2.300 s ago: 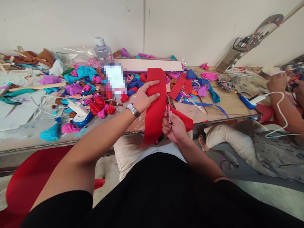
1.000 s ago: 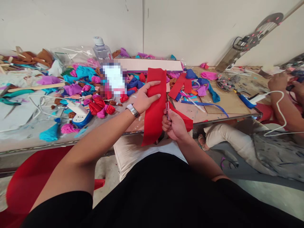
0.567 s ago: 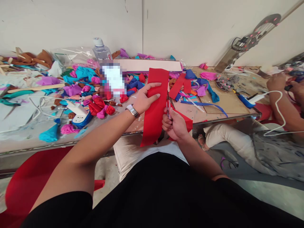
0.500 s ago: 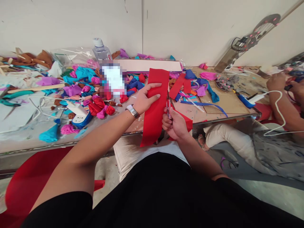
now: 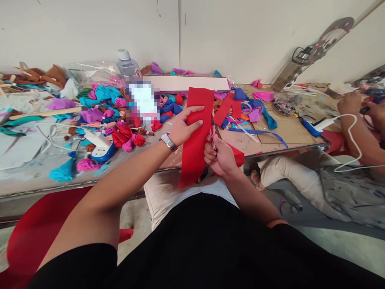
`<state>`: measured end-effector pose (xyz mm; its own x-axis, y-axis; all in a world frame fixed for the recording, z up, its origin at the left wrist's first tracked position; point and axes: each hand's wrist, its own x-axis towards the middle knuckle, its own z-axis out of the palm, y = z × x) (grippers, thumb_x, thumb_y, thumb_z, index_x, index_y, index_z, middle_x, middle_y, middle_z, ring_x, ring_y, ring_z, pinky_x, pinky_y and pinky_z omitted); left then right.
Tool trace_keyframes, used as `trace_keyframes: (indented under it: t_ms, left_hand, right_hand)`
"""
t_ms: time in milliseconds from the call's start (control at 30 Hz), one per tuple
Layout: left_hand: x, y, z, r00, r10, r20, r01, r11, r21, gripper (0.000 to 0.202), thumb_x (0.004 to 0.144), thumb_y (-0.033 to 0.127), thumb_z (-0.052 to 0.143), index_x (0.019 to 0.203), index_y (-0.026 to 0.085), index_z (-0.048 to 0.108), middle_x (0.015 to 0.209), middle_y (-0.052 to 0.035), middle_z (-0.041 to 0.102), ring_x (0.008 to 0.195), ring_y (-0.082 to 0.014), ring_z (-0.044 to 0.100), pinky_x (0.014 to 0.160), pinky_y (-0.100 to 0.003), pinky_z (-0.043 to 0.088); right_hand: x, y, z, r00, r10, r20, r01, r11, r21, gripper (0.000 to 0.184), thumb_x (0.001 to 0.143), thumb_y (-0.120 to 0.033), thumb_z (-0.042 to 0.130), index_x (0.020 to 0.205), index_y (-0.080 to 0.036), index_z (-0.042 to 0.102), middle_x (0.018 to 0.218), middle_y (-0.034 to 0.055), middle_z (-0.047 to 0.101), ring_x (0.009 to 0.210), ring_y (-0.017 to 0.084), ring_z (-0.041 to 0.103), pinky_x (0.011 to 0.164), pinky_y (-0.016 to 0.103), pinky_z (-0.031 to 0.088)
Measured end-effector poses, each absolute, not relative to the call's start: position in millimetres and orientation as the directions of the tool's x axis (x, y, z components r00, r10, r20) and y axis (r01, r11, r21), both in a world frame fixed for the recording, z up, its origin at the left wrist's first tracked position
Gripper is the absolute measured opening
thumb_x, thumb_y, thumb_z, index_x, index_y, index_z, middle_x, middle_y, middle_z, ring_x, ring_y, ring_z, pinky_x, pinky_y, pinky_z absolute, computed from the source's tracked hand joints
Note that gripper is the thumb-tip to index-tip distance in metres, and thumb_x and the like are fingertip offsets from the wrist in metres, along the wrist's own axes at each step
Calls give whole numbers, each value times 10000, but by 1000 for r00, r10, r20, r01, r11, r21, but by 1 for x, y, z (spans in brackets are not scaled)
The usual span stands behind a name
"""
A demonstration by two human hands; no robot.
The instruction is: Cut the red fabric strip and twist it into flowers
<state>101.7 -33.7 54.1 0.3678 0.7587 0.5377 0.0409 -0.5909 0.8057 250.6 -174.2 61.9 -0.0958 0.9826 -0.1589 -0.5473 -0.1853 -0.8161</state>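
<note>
A long strip of red fabric [image 5: 197, 138] hangs over the table's front edge, its lower end above my lap. My left hand [image 5: 185, 124] grips its left side, with thumb and forefinger lying across the top face and the other fingers hidden. Wrapped round the handles of a small pair of scissors [image 5: 213, 134], my right hand [image 5: 221, 156] is at the strip's right edge. The blades point away from me along that edge; how far apart they are is hard to make out. Another red piece of fabric [image 5: 236, 154] shows behind my right hand.
Bunched coloured cloth [image 5: 102, 96] covers the table's left and middle. A water bottle [image 5: 128, 64], a power strip [image 5: 104, 152], pliers [image 5: 18, 124] and red scraps [image 5: 224, 110] lie around. At right are cardboard [image 5: 282, 128], a dark bottle [image 5: 291, 70] and a co-worker's hands [image 5: 350, 104].
My right hand and the scissors have shifted very slightly to the left. The left hand keeps its hold on the red fabric.
</note>
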Motion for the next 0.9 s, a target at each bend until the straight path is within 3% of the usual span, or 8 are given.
trace_keyframes:
  t_ms: [767,900]
  left_hand:
    - [103,-35,55,344,764,546,5,-582,813,499,890,395,734,1354,214,704,1469,-81,711,1380,-264,673,1279,-467,523]
    - [103,-34,53,349,754,556,-23,-586,810,494,893,381,735,1357,213,701,1474,-72,708,1385,-261,673,1279,-462,525]
  right_hand:
    - [246,-172,66,-91,984,-153,-601,-177,-779,267,1139,-455,383,1002,-239,458,559,-106,284,448,69,94,426,193,147]
    - [246,-172,66,-95,986,-134,-606,-164,-778,262,1122,-469,439,997,-241,457,561,-108,289,450,67,98,428,193,150]
